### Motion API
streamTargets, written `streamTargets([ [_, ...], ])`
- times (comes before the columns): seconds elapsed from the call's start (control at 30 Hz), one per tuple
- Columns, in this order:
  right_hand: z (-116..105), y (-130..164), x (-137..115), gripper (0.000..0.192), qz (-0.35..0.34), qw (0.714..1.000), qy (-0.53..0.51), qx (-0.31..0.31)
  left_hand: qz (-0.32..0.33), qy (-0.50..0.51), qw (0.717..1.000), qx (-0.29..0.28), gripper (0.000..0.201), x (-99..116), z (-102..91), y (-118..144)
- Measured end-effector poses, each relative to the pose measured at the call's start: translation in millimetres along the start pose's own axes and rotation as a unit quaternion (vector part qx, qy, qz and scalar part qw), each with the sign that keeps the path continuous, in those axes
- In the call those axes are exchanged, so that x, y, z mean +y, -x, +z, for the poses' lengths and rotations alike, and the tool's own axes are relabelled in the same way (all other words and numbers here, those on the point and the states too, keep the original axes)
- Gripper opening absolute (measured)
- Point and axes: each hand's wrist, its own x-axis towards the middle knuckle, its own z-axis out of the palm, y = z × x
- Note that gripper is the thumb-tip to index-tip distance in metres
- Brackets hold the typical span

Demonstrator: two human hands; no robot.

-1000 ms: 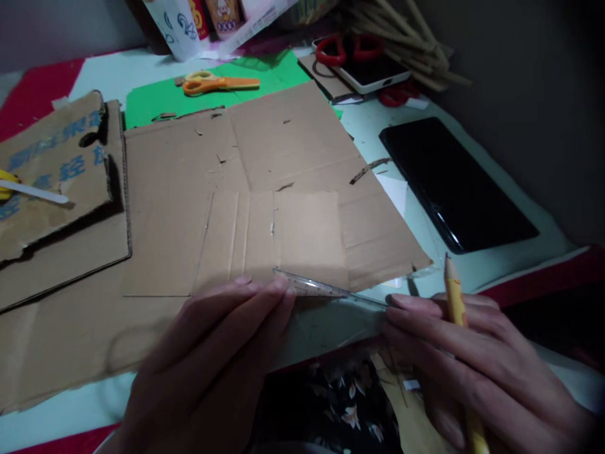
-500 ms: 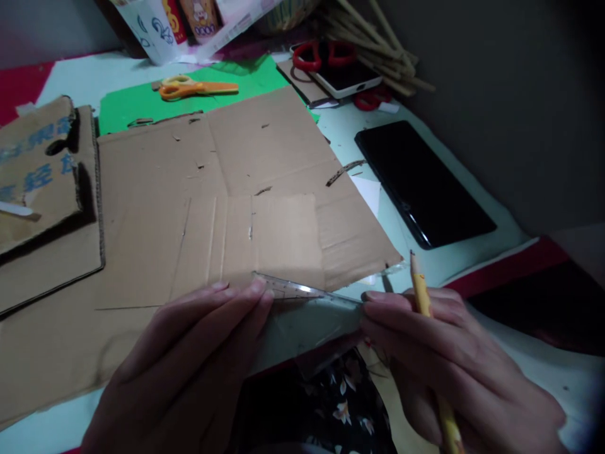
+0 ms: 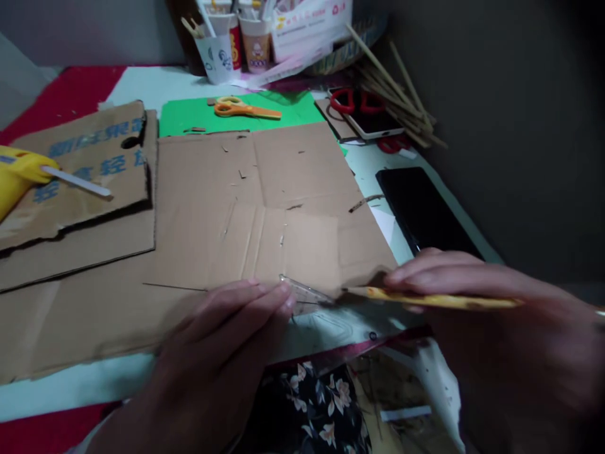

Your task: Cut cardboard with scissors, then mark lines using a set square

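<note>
My left hand (image 3: 231,340) presses a clear plastic ruler (image 3: 309,293) against the cardboard sheet (image 3: 198,252), its fingertips together at the ruler's left end. In my right hand (image 3: 477,302) lies a yellow pencil (image 3: 425,299), held nearly level with its dark tip pointing left, close to the ruler's right end. Whether the tip touches the cardboard I cannot tell. Beneath the ruler lies a paler cardboard piece (image 3: 312,246) with creases and small tears. Part of the ruler is hidden under my left fingers.
Left, printed cardboard pieces (image 3: 94,145) carry a yellow glue gun (image 3: 21,173) and a white stick (image 3: 78,181). Orange scissors (image 3: 248,110) rest on a green sheet (image 3: 189,110). A black phone (image 3: 425,208), red-handled scissors (image 3: 350,101), wooden sticks (image 3: 392,94) and cups (image 3: 220,57) stand beyond.
My right hand has let go of the ruler's right end and moved right. The pencil has swung from upright to nearly level, its tip now beside the ruler. The view has shifted left and up.
</note>
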Motion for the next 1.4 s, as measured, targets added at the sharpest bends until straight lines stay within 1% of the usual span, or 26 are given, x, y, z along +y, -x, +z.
streamTargets([
  [0.1,12,-28,-8,0.017,0.102,0.988,-0.103,-0.049,-0.004,0.005,1.000,0.011,0.042,3,2.2,0],
  [0.17,18,-39,-10,0.006,0.145,0.979,-0.122,-0.078,-0.008,0.015,1.000,0.012,0.043,4,2.9,-1],
  [0.2,21,-42,-9,0.004,0.160,0.974,-0.137,-0.086,-0.014,0.023,1.000,0.008,0.044,4,2.9,-1],
  [0.27,25,-47,-7,0.005,0.174,0.965,-0.168,-0.105,-0.024,0.045,0.999,0.002,0.045,3,2.4,-1],
  [0.37,29,-50,-3,0.005,0.166,0.962,-0.177,-0.127,-0.013,0.064,0.998,0.001,0.044,1,0.5,-2],
  [0.5,32,-52,-1,0.006,0.151,0.962,-0.182,-0.132,-0.002,0.062,0.998,-0.003,0.045,0,-2.0,-1],
  [0.6,32,-53,0,0.006,0.149,0.962,-0.183,-0.134,-0.005,0.065,0.998,-0.016,0.046,0,-2.9,-2],
  [0.77,31,-53,1,0.006,0.138,0.967,-0.165,-0.134,0.007,0.071,0.997,0.000,0.043,-1,0.8,-2],
  [0.9,32,-51,1,0.008,0.136,0.969,-0.159,-0.129,-0.011,0.066,0.998,-0.009,0.046,-2,5.1,0],
  [1.03,33,-51,2,0.008,0.132,0.970,-0.158,-0.128,0.021,0.040,0.999,-0.009,0.044,-4,5.7,-2],
  [1.23,33,-52,2,0.008,0.102,0.974,-0.149,-0.135,0.003,0.020,1.000,-0.002,0.044,-3,3.0,-2],
  [1.4,34,-53,1,0.006,0.101,0.977,-0.132,-0.135,-0.012,0.023,1.000,0.009,0.041,-1,1.9,-2],
])
